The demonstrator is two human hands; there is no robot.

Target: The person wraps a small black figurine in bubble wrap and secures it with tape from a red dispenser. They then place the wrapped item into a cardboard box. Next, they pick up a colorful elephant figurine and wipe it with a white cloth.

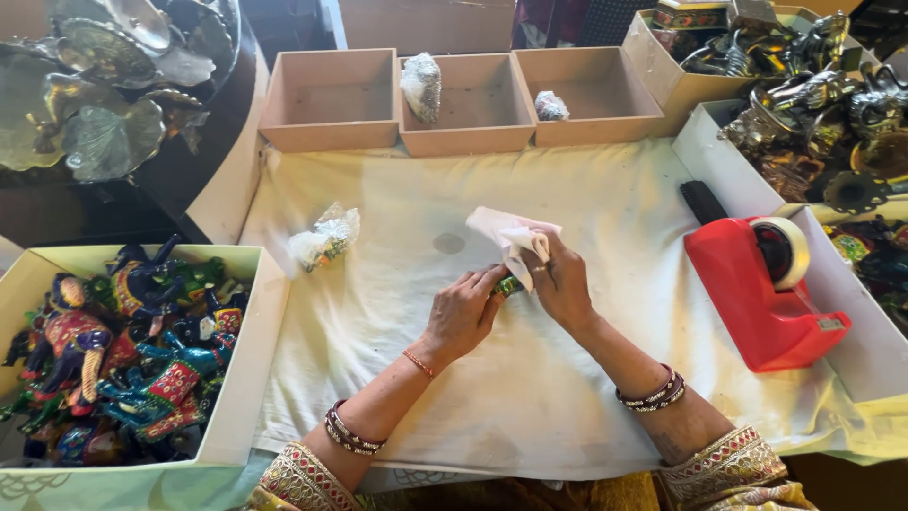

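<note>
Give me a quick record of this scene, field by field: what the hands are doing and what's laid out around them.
Left hand: left hand pinches a small green painted figure
Right hand: right hand holds white wrapping paper around that figure
Surface: white cloth
Left side: box of painted toy animals
Centre left: wrapped bundle on the cloth
Right side: red tape dispenser
Back: three shallow trays, two holding wrapped pieces

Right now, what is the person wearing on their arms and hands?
The left hand has a thin orange thread and dark beaded bangles on its arm. The right hand wears a finger ring and dark beaded bangles. Both sleeves end in gold embroidered borders with red.
</note>
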